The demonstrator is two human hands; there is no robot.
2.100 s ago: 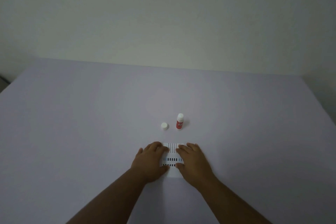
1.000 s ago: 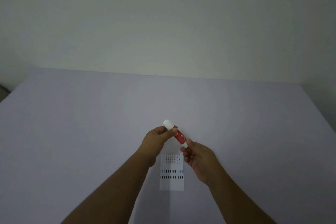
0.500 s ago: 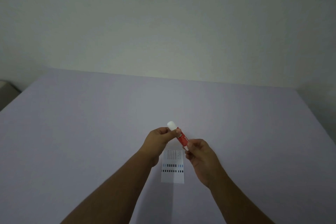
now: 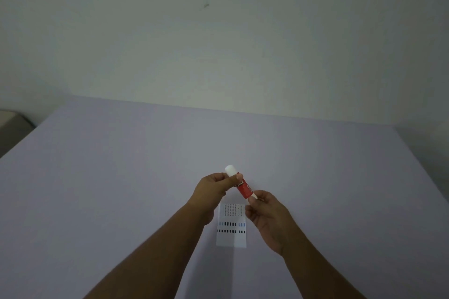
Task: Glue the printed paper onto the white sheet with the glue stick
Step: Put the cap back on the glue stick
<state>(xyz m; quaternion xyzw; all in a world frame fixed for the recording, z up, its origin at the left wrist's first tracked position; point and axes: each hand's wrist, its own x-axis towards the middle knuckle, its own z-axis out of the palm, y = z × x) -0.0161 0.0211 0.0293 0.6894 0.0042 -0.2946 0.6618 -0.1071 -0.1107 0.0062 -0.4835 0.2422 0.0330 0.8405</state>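
A red glue stick (image 4: 243, 186) with a white cap (image 4: 230, 169) is held tilted in the air between both hands. My left hand (image 4: 212, 189) pinches its upper end by the cap. My right hand (image 4: 268, 216) grips its lower end. Below them the printed paper (image 4: 232, 226), with rows of black and blue marks, lies flat on the large white sheet (image 4: 121, 177) that covers the surface. The paper's upper corners are partly hidden by my hands.
The white sheet reaches a pale wall (image 4: 218, 43) at the back. A grey object (image 4: 12, 128) shows at the left edge beyond the sheet. Both forearms come in from the bottom of the view.
About two seconds ago both hands pressed on the printed paper, with the glue stick and its cap standing apart. Now the capped stick is held in both hands above the paper.
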